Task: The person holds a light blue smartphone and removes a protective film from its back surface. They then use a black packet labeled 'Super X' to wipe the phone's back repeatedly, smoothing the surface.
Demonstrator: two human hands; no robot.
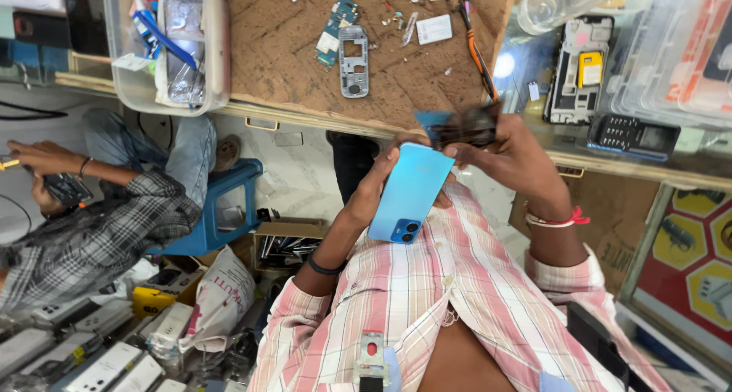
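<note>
A phone (408, 194) sits between a person's two hands, the left hand (371, 187) under it and the right hand (512, 157) at its upper end, just below the edge of a workbench (274, 49). On the bench lie a phone frame (354, 60) with a circuit board (335, 27) just left of it, and a plastic tub (217, 49) at the left edge. A keypad handset (633, 137) rests on a counter at right. A stool (221, 209) stands lower left, beside a seated co-worker (91, 224).
</note>
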